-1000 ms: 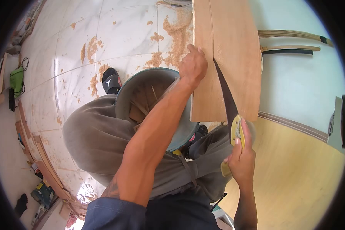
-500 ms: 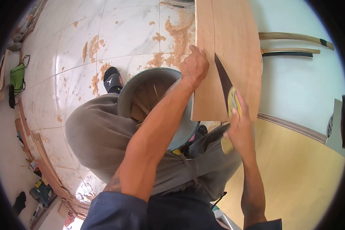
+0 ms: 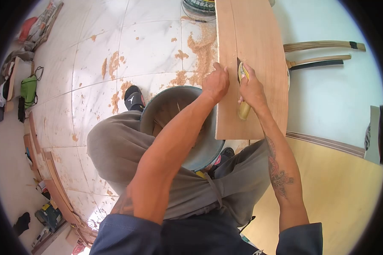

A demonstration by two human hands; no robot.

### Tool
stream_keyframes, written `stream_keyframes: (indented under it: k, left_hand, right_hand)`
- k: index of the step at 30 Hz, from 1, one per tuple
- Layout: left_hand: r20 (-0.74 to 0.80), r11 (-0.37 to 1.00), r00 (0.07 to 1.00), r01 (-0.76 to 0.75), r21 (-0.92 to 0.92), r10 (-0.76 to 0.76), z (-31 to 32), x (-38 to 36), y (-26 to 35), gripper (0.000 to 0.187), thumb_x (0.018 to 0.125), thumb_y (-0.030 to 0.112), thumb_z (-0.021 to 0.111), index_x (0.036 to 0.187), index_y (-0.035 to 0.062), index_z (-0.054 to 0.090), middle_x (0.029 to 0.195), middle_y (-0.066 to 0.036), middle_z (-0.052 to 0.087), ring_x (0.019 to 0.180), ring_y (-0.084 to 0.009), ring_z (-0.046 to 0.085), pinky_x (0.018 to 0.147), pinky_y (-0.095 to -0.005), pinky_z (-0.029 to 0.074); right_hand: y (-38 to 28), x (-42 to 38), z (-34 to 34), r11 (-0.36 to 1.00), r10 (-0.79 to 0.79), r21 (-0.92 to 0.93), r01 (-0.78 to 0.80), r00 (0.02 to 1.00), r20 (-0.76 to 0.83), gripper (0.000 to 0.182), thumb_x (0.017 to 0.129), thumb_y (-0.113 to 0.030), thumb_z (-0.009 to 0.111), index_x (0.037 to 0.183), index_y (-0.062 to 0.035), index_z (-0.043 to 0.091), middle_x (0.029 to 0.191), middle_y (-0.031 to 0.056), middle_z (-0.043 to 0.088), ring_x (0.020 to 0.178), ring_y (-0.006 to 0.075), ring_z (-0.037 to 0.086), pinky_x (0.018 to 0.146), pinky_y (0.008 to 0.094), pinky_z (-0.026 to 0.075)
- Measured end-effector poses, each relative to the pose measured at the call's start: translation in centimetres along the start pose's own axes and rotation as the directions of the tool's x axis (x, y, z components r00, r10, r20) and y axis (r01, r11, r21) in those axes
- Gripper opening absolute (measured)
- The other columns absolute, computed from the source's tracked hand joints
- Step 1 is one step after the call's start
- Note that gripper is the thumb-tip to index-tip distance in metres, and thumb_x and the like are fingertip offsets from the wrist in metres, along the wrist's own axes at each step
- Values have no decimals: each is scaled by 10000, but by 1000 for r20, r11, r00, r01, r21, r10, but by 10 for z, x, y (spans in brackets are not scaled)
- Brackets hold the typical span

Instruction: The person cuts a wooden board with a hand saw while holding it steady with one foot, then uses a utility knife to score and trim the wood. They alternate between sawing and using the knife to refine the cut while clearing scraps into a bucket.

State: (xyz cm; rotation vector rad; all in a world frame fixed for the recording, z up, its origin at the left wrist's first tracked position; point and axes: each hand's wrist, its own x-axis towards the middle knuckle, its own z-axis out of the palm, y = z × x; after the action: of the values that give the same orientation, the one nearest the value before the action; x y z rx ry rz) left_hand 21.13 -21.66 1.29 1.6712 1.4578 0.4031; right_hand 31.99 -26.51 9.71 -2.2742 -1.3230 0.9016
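A long plywood board (image 3: pixel 261 46) lies ahead of me, its near end over a round grey bucket (image 3: pixel 219 148). A pencil-like line or cut runs lengthwise along it. My right hand (image 3: pixel 253 89) is wrapped round the yellow handle of a handsaw (image 3: pixel 244 112). Only a short dark piece of the blade shows above the board, at the line; the rest is hidden. My left hand (image 3: pixel 216 83) grips the board's left edge, fingers curled on its top face.
Wood offcuts (image 3: pixel 159 123) lie inside the bucket, between my legs. Sawdust (image 3: pixel 200 55) is scattered on the white tiles. A paint pail (image 3: pixel 198 6) stands at the top. Thin wood strips (image 3: pixel 319 46) are at the right, and a yellowish panel (image 3: pixel 315 191) lies at lower right.
My right hand has pushed the saw forward and left, so most of the blade has dropped out of sight. The left hand keeps its hold on the board. The view has shifted slightly.
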Motion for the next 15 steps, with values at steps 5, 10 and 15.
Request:
stream_keyframes:
  k: [5, 10, 15]
  left_hand:
    - [200, 759, 921, -390, 521, 336, -47, -37, -13, 378, 1003, 258, 509, 1229, -46, 514, 1193, -312, 614, 1081, -454, 630, 920, -507, 504]
    - [257, 840, 830, -533, 103, 495, -100, -70, 5, 277, 947, 199, 574, 1133, 8, 648, 1068, -230, 674, 1009, -402, 653, 899, -479, 512]
    - [341, 711, 630, -669, -218, 698, -146, -95, 41, 259, 908, 41, 521, 1082, 52, 713, 1032, -168, 702, 968, -322, 679, 882, -407, 529]
  right_hand:
    - [2, -18, -2, 996, 13, 86, -11, 1000, -16, 545, 1035, -286, 434, 1542, -110, 337, 931, 209, 710, 588, 283, 693, 647, 411, 571]
    - [59, -22, 14, 953, -257, -221, 207, 939, -229, 620, 1027, -379, 437, 1522, -18, 343, 1092, 319, 673, 999, 438, 683, 919, 485, 517]
    - [60, -48, -35, 914, -245, -324, 243, 969, 35, 581, 1009, -377, 466, 1394, 57, 491, 1170, 362, 628, 1137, 497, 596, 1004, 503, 461]
